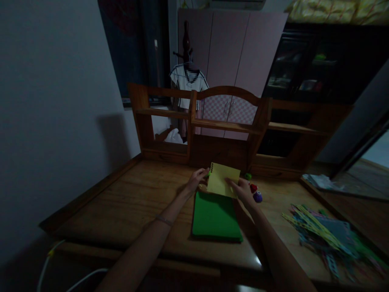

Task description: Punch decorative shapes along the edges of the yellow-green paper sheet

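Observation:
A yellow sheet of paper [224, 180] is held up over the desk, with a short row of dark holes along its upper left edge. My right hand [243, 191] grips its right side, thumb across the front. At the sheet's left edge, my left hand [197, 180] is closed on a small bright green object [208, 174], whose kind I cannot make out. Just below the sheet lies a green stack of paper or foam sheets [216, 219], flat on the wooden desk [146, 198]. A small round brownish item [202, 187] shows partly beneath my left hand.
Small green, red and purple toy-like figures [257, 197] stand right of my right hand. A heap of coloured paper strips [325, 231] covers the desk's right side. A wooden shelf unit [225, 126] closes off the back. A wall [60, 101] rises at the left.

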{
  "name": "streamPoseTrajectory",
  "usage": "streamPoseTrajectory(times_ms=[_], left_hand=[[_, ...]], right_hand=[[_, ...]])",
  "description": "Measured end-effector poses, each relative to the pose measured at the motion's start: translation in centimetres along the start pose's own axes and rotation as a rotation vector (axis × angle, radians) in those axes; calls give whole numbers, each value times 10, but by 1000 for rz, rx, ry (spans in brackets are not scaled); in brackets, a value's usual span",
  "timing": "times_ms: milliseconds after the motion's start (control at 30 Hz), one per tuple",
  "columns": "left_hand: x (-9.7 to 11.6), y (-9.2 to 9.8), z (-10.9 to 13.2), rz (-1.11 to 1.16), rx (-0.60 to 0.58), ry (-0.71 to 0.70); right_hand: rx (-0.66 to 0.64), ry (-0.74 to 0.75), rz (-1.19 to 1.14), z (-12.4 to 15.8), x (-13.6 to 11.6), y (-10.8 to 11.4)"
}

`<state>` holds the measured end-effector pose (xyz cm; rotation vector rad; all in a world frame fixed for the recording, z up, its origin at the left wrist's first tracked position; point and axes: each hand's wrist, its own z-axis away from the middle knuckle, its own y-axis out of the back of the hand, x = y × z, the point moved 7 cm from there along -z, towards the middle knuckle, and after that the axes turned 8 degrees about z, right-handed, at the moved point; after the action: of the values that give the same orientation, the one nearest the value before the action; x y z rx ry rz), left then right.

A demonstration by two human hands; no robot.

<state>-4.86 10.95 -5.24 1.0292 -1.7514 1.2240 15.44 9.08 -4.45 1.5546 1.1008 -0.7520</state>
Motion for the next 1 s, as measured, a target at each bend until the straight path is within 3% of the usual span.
streamPoseTrajectory(times_ms=[267, 500, 700, 1000], left_hand=[[-8, -3, 6, -48, -25, 122], [-5, -5, 2, -150, -37, 0], [-6, -7, 4, -168, -50, 52], [-4, -6, 0, -161, -77, -31]], right_hand=[[12, 8, -36, 0, -1, -1], [-14, 19, -44, -1, 2, -1], [-36, 41, -89, -3, 5, -5], [-86, 17, -111, -2, 6, -8]])
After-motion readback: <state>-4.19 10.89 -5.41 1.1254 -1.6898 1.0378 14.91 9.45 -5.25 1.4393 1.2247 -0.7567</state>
